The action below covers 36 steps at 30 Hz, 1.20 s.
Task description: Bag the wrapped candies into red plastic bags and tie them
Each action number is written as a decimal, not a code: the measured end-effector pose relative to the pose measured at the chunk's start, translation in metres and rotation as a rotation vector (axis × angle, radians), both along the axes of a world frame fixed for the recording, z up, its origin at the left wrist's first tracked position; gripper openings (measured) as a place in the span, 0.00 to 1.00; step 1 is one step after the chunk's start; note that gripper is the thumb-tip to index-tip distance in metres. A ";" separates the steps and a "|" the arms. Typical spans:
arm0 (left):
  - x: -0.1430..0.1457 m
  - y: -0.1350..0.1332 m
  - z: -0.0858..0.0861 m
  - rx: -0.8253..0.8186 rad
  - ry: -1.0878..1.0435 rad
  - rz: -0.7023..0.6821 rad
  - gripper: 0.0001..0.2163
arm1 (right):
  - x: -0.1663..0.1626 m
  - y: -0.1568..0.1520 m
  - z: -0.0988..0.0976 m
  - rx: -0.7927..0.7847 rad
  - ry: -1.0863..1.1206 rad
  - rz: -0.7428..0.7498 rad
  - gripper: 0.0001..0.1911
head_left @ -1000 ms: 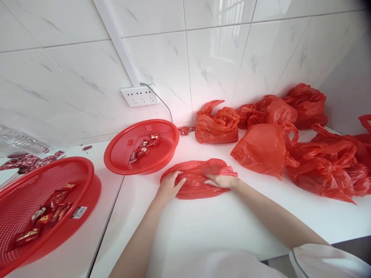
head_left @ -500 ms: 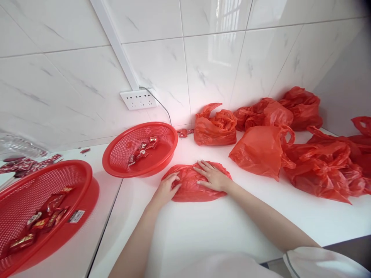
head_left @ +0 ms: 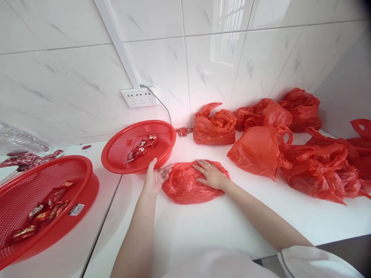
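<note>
A crumpled red plastic bag (head_left: 188, 187) lies on the white table in front of me, its contents hidden. My right hand (head_left: 211, 175) rests flat on the bag's upper right, fingers spread. At the bag's left edge my left hand (head_left: 156, 178) is turned with its palm toward the bag, thumb up and fingers apart; the fingertips are close to the plastic or just touching it. Just behind the left hand stands a red mesh basket (head_left: 116, 144) with several small wrapped candies (head_left: 142, 146) in it.
A larger red basket (head_left: 84, 166) with wrapped candies stands at the left. Several red plastic bags (head_left: 252, 148) sit at the right and along the tiled wall. A power strip (head_left: 139, 97) with a cable is fixed to the wall. Red packets (head_left: 31, 159) lie at far left.
My left hand has lifted off the bag's top, moved left to its edge and turned palm inward. The right hand stays on the bag. The view has shifted slightly.
</note>
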State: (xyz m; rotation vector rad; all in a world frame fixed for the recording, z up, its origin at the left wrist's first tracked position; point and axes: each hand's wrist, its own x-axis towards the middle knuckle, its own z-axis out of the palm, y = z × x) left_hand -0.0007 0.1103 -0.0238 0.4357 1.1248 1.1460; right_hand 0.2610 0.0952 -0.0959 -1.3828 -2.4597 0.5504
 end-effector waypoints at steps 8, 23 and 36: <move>-0.006 -0.007 -0.001 0.177 -0.228 0.299 0.14 | 0.008 0.002 -0.005 -0.022 0.474 -0.045 0.41; 0.010 -0.014 -0.022 0.282 -0.036 0.276 0.05 | 0.007 0.006 0.044 0.058 0.855 -0.242 0.16; 0.043 -0.031 -0.036 0.444 0.014 -0.001 0.20 | -0.038 -0.008 0.106 0.259 0.286 0.014 0.21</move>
